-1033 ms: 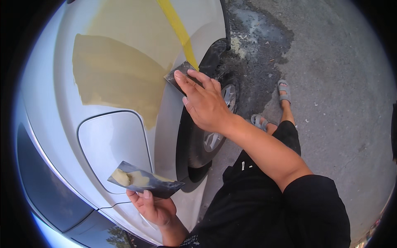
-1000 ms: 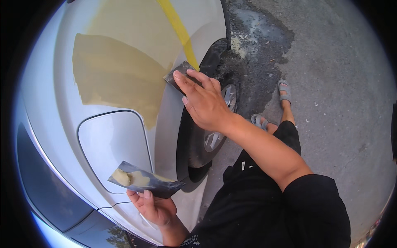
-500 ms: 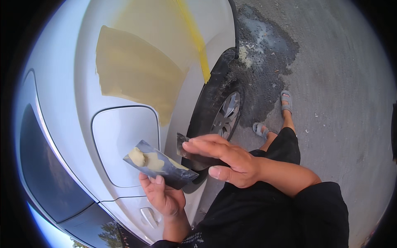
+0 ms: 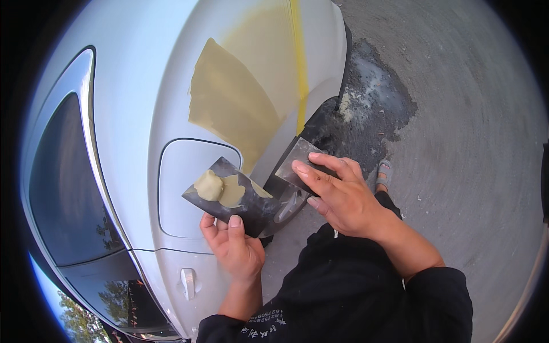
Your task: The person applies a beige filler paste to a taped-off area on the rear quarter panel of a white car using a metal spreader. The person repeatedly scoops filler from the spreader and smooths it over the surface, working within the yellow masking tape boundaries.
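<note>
My left hand (image 4: 237, 251) grips a dark flat plate (image 4: 243, 208) by its lower edge, thumb on top. A lump of beige putty (image 4: 209, 184) and a thinner smear beside it lie on the plate. In my right hand (image 4: 346, 194) is a grey metal putty spreader (image 4: 298, 163), fingers stretched over its face and the thumb beneath. The spreader is apart from the plate, to its right. Beyond both hands, a patch of tan filler (image 4: 231, 97) covers part of the white car panel (image 4: 171, 86), above the fuel flap (image 4: 197, 171).
Yellow masking tape (image 4: 299, 63) runs along the panel's edge near the bumper. A partly hidden wheel (image 4: 290, 206) sits below the spreader. The car's door handle (image 4: 187, 283) and side window (image 4: 66, 183) are at left. A wet, whitish stain (image 4: 372, 86) marks the pavement.
My right hand has turned and moved right and up, so the spreader's face shows now. The plate sits slightly higher and to the right. The view has shifted along the car.
</note>
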The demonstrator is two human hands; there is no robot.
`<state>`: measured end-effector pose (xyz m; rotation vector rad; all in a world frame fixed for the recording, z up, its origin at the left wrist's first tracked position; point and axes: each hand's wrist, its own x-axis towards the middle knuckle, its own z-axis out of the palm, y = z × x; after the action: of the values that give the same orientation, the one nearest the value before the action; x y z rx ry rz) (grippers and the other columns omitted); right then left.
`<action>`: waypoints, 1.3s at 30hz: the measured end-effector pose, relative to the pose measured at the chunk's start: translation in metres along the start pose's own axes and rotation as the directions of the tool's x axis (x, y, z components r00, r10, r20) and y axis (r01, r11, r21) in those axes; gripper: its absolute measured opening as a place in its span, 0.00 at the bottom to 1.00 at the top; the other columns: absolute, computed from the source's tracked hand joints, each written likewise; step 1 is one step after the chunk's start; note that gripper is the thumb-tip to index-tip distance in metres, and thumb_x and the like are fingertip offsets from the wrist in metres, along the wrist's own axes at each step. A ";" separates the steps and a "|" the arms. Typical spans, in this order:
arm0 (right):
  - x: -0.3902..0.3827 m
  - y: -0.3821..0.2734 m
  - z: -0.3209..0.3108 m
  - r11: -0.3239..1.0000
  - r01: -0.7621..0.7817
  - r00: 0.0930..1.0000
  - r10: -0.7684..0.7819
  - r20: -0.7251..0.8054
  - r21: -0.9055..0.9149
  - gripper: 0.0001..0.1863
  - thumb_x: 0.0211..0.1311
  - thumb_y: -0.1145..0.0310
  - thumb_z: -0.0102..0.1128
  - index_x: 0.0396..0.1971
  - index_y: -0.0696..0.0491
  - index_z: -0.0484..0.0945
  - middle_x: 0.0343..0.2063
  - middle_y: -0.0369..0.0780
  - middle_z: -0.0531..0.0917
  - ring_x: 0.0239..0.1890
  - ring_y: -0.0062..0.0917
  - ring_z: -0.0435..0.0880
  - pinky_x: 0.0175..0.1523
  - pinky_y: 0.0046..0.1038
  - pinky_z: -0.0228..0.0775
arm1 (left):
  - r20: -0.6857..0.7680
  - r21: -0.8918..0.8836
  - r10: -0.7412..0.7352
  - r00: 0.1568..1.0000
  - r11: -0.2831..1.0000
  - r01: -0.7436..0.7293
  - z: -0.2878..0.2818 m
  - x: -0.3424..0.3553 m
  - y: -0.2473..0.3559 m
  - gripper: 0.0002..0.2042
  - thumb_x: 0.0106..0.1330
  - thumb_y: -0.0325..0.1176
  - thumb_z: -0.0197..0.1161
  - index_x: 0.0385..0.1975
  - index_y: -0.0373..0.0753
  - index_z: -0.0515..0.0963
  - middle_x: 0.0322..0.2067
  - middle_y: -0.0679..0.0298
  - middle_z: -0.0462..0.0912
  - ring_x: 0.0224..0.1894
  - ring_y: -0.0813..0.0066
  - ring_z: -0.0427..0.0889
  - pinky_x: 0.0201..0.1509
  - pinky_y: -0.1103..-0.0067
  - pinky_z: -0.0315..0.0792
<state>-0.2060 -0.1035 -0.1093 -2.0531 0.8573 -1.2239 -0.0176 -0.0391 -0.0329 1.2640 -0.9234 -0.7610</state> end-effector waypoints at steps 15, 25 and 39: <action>0.050 0.035 -0.069 0.951 0.228 0.947 -0.166 0.275 -0.210 0.26 0.54 0.69 0.55 0.57 0.46 0.68 0.54 0.31 0.75 0.56 0.28 0.69 0.54 0.49 0.57 | -0.131 0.046 0.000 0.991 0.999 0.006 0.068 0.018 0.006 0.19 0.66 0.18 0.46 0.55 0.32 0.55 0.50 0.48 0.73 0.52 0.67 0.73 0.59 0.70 0.66; 0.086 0.009 -0.064 0.957 0.277 0.952 -0.263 0.156 -0.081 0.32 0.46 0.77 0.61 0.57 0.48 0.68 0.55 0.31 0.75 0.55 0.28 0.72 0.56 0.43 0.56 | -0.091 0.077 -0.097 0.991 0.992 0.104 0.096 0.017 0.006 0.20 0.65 0.18 0.44 0.58 0.31 0.53 0.50 0.51 0.73 0.52 0.72 0.73 0.58 0.78 0.64; 0.141 0.077 -0.064 0.943 0.144 0.989 -0.132 0.061 -0.300 0.34 0.51 0.80 0.56 0.61 0.50 0.61 0.58 0.36 0.72 0.59 0.37 0.68 0.55 0.42 0.56 | -0.202 0.045 0.020 0.979 0.999 -0.012 0.052 0.011 0.005 0.20 0.63 0.17 0.46 0.56 0.31 0.56 0.54 0.48 0.69 0.56 0.65 0.71 0.61 0.71 0.62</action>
<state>-0.2289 -0.2703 -0.0684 -2.4112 0.9447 -1.1774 -0.0593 -0.0711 -0.0231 1.3439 -0.7875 -0.5899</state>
